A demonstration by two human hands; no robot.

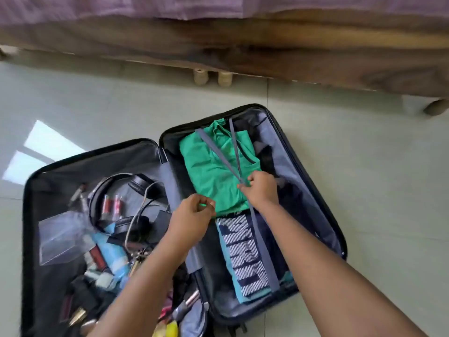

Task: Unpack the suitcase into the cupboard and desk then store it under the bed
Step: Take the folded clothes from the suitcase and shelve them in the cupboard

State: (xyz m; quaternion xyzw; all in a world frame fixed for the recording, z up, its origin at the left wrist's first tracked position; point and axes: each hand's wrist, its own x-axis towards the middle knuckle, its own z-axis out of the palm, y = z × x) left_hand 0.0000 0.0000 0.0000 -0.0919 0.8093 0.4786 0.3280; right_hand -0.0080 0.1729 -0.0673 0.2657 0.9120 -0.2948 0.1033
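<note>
Right hand [262, 188] pinches straps [228, 156] over green shirt [213, 171] in suitcase [315, 181]

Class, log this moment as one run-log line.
stage: unstrapping | right hand: pinches grey straps | left hand: curled, contents unclear | green shirt: packed

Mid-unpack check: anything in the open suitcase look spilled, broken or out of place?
Nothing looks damaged or spilled. The left half of the suitcase holds a loose jumble: headphones, cables, a clear bag. In the right half, the folded green shirt lies neat under the straps, which the right hand grips.
</note>
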